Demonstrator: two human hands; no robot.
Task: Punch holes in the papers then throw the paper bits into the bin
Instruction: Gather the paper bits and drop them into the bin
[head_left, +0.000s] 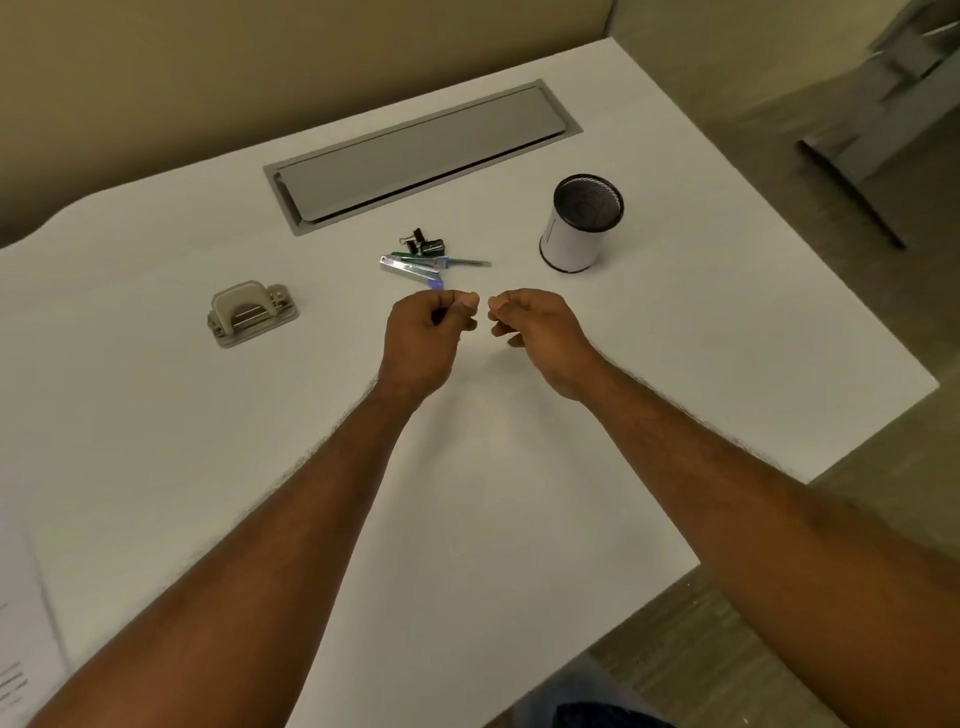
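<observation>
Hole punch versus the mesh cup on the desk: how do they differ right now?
The hole punch is beige, low and lies flat left of the hands; the mesh cup is a tall cylinder, dark inside with a white wrap, standing upright to the right. Both rest on the white desk, untouched by either hand.

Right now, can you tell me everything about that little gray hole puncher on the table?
The hole punch is small and gray-beige, and looks like plastic. A rounded press handle arches over a flat base, with shiny metal parts showing underneath. It sits flat on the white table, left of both hands, turned a little at an angle. Nothing touches it except the table. No paper is in it, and neither hand is near it.
</observation>
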